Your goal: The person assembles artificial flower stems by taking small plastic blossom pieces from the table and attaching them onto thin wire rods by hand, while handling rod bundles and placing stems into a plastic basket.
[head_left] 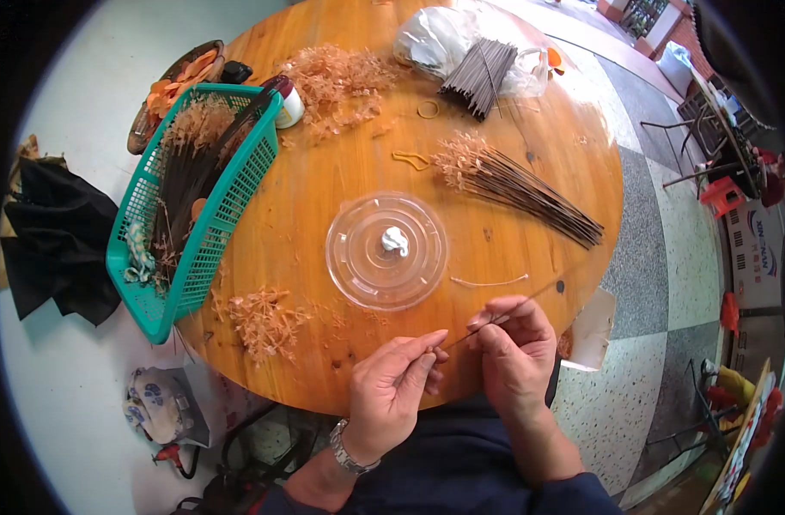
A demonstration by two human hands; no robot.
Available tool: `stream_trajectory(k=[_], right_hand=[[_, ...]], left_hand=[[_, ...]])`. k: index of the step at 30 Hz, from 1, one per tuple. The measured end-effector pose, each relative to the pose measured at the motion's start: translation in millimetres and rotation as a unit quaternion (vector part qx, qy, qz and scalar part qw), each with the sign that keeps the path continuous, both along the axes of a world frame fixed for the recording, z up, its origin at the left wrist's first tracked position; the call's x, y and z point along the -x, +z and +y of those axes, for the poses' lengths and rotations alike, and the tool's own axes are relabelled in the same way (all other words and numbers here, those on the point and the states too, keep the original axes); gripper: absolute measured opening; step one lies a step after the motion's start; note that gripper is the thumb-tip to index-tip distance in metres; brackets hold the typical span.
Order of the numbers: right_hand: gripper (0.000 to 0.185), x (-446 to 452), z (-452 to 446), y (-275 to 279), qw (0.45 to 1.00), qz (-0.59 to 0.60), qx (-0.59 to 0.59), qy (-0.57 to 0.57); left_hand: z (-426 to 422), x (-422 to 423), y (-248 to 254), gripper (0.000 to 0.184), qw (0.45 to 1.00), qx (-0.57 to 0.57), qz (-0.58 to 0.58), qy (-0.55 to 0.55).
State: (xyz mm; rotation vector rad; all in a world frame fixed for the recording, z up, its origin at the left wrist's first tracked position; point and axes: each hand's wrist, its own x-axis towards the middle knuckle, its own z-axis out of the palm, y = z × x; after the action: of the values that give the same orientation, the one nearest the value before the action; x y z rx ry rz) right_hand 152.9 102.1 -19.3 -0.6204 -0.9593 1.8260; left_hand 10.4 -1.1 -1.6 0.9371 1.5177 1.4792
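Note:
A thin dark stem (464, 338) slants between my two hands over the table's near edge. My right hand (520, 356) pinches it between thumb and fingers, and its far end sticks out to the upper right. At the lower left, the stem's end meets the pinched fingertips of my left hand (391, 388), which hide the tip. A clear round plastic lid (345, 270) lies beyond my hands with a dab of white paste (394, 241) in its middle. A thin pale string-like strip (489, 282) rests right of the lid.
On the wooden table (315, 184) are a stem bundle with pale orange flower tips (513, 180), dark sticks (480, 77), a yellow band (410, 160), and orange flower piles (337, 81) (264, 322). A green basket (212, 249) of stems overhangs the left edge, near a white jar (288, 110).

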Motion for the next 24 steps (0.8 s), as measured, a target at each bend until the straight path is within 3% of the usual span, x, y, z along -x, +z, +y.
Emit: stream_trajectory(k=[5, 24], right_hand=[[0.017, 2.8, -4.4, -7.3, 0.999, 0.03, -0.026, -0.015], [0.021, 5.9, -9.8, -4.3, 0.996, 0.016, -0.088, -0.01]], left_hand=[[-4.3, -3.2, -7.4, 0.019, 0.996, -0.016, -0.089, 0.014], [-5.4, -2.8, -16.3, 0.013, 0.993, -0.055, -0.103, 0.006]])
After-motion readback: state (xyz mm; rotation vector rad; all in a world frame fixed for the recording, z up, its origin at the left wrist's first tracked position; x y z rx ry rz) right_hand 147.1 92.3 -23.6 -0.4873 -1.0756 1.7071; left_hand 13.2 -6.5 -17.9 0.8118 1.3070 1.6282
